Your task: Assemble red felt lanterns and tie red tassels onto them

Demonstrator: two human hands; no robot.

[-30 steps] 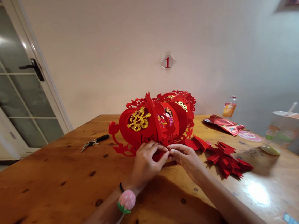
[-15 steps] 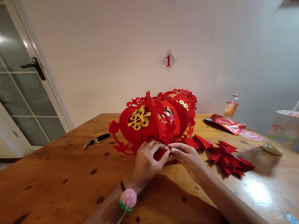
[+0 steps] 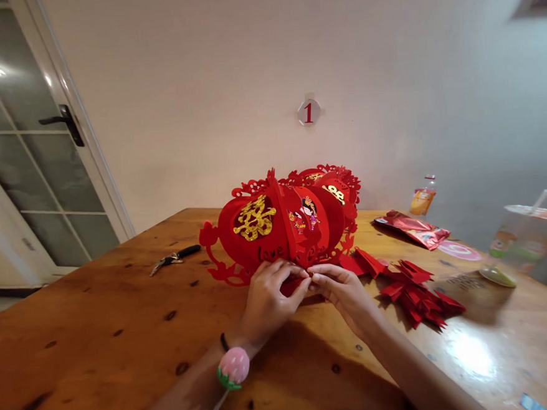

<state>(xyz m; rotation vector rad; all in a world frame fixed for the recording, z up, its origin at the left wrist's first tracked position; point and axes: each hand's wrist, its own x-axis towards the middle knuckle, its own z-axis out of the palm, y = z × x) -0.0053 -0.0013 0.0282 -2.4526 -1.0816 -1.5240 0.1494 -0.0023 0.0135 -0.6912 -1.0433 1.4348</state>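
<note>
A red lantern (image 3: pixel 281 223) with gold characters, cartoon figures and the cut-out word "love" lies on the wooden table in front of me. At its near lower edge, my left hand (image 3: pixel 273 292) is closed, thumb and fingers pinched together. Facing it, my right hand (image 3: pixel 342 287) also pinches, and the fingertips of both hands meet. Whatever sits between the fingertips is too small and covered to name. Behind this lantern, partly hidden, is another red decorated piece (image 3: pixel 335 191). Folded red pieces (image 3: pixel 415 292) are heaped right of my right hand.
Keys (image 3: pixel 174 259) lie on the wooden table (image 3: pixel 100 342) to the left. At the right are a red foil packet (image 3: pixel 413 228), a small bottle (image 3: pixel 423 196), a pink-and-white disc (image 3: pixel 459 250) and a clear cup with a straw (image 3: pixel 531 234). A wall stands behind the table.
Both hands keep almost the same pinch at the lantern's edge. The whole view has shifted very slightly; nothing else visibly moved.
</note>
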